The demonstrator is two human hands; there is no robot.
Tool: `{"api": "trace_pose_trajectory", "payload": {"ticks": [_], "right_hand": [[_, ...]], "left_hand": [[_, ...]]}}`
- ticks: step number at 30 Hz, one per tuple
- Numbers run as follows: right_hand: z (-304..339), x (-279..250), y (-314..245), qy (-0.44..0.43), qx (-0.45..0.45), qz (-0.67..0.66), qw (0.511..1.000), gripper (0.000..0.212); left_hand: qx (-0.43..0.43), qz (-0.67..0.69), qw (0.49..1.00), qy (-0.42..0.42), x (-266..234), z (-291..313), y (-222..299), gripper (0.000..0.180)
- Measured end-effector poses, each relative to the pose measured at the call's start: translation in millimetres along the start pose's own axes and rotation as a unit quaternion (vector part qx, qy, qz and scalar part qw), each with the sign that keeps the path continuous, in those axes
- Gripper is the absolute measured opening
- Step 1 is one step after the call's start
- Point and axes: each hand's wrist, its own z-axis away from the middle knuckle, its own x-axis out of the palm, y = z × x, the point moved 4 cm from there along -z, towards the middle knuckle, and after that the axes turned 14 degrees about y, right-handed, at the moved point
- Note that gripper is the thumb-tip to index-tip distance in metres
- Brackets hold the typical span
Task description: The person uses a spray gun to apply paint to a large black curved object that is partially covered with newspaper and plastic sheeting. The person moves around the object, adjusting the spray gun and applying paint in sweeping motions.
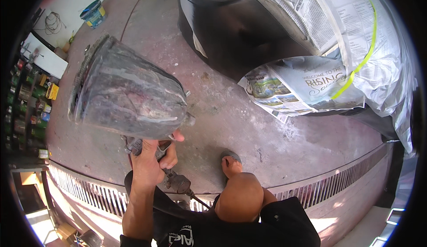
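My left hand (151, 160) is closed around the handle of a spray gun, its fingers wrapped over the grip and trigger area. The gun's large cup (129, 87), translucent and stained grey with paint, tilts up and hides most of the gun's body. Below the grip hangs a round metal fitting (180, 184) with a dark hose running from it. Ahead and to the right, apart from the gun, stands a dark, smooth vehicle panel (235, 24), with newspaper masking (302, 84) around it. My right hand is not in view.
Yellow-green tape (367, 58) runs over the masking, and plastic sheeting (396, 82) drapes at the right. A slotted floor grate (329, 187) crosses behind my bare knee (240, 198). A bucket (92, 13) stands far left, near crowded shelves (33, 100) and a coiled cable (53, 23).
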Motion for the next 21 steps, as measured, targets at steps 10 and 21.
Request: {"api": "trace_pose_trajectory", "payload": {"ticks": [10,21], "right_hand": [[-4.2,-5.9,-10.2,-0.001,-0.029,0.003,1.0,0.019],[-116.1,-130.7,-292.1,-0.363,-0.337,-0.09,0.864,0.096]], "left_hand": [[0.026,-0.084,0.948,0.307,-27.1,16.6,-56.7,0.048],[0.167,-0.421,0.82,0.351,-71.2,70.6,-78.5,0.03]]}}
